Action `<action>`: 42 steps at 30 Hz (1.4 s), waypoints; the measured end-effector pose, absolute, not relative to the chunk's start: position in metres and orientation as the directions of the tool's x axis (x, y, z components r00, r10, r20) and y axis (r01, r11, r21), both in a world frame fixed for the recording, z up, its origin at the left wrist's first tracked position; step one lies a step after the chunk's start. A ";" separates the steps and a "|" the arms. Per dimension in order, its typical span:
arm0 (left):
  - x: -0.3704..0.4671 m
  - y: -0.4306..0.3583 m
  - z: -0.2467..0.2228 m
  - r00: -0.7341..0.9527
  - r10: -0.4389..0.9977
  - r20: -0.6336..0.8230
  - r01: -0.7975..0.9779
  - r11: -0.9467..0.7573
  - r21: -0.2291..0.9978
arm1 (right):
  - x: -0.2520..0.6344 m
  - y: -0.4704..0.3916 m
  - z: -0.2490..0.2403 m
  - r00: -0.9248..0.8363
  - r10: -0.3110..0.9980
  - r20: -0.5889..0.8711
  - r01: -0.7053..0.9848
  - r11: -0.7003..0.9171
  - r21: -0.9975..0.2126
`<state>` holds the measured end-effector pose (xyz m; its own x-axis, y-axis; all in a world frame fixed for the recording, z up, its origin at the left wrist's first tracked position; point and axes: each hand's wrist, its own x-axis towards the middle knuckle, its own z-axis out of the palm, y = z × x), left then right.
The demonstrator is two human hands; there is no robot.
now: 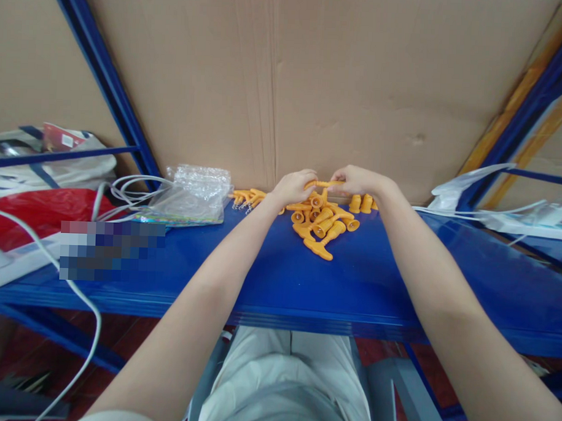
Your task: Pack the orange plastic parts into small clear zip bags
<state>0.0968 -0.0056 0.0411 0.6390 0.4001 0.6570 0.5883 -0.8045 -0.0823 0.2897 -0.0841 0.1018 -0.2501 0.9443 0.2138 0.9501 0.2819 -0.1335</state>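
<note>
A slim orange plastic piece (327, 183) spans the gap between my hands, above the back of the blue table. My left hand (295, 186) is closed on its left end. My right hand (354, 178) pinches the right end; its fingertips are partly hidden. Just below lies a heap of orange plastic parts (323, 229), several with curved handles and hollow, bell-shaped ends. Right of the heap, small orange cups (355, 204) stand mouth down. Beside my left wrist is a row of orange pieces (249, 197) with thin metal bits, perhaps chains or spirals.
A blue table (287, 290) runs across, with cardboard (350, 84) behind it. To the left are clear plastic bags (194, 192), white cables (125, 193) and a red bag (45, 208). White plastic wrapping (466, 186) lies at the right by a blue post.
</note>
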 end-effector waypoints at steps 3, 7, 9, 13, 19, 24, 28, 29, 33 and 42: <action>0.099 -0.005 0.041 0.621 0.417 0.664 0.592 -0.804 -0.048 | 0.290 -0.082 0.101 -0.256 0.932 0.258 0.955 0.284 -0.080; 0.101 -0.008 0.044 0.615 0.466 0.636 0.617 -0.786 -0.020 | 0.288 -0.082 0.101 -0.263 0.924 0.279 0.960 0.280 -0.023; 0.101 -0.010 0.045 0.617 0.494 0.613 0.630 -0.776 -0.009 | 0.287 -0.081 0.100 -0.259 0.923 0.284 0.963 0.269 0.003; 0.101 -0.017 0.048 0.602 0.551 0.578 0.635 -0.769 0.071 | 0.289 -0.077 0.097 -0.260 0.913 0.315 0.965 0.253 0.064; 0.103 -0.020 0.051 0.512 0.663 0.546 0.498 -0.747 0.440 | 0.297 -0.069 0.093 -0.262 0.896 0.359 0.964 0.257 0.063; 0.104 -0.015 0.052 0.476 0.784 0.399 0.296 -0.570 0.767 | 0.299 -0.066 0.092 -0.258 0.881 0.398 0.964 0.265 0.039; 0.101 -0.014 0.053 0.482 0.817 0.316 0.143 -0.429 0.892 | 0.299 -0.063 0.091 -0.268 0.863 0.428 0.957 0.289 0.017; 0.100 -0.014 0.053 0.476 0.826 0.301 0.111 -0.396 0.911 | 0.299 -0.063 0.091 -0.268 0.861 0.433 0.956 0.292 0.012; 0.100 -0.012 0.055 0.452 0.843 0.293 0.006 -0.331 0.944 | 0.293 -0.068 0.093 -0.250 0.867 0.432 0.960 0.279 -0.005; 0.084 0.002 0.056 0.230 0.947 0.226 -0.168 -0.191 0.967 | 0.310 -0.060 0.089 -0.150 0.833 0.532 0.982 0.188 -0.018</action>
<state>0.0841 0.0016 0.0561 0.2295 0.9466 0.2265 -0.1680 -0.1907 0.9672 0.3102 -0.0604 0.0894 -0.1500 0.8333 0.5321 0.9819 0.1884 -0.0182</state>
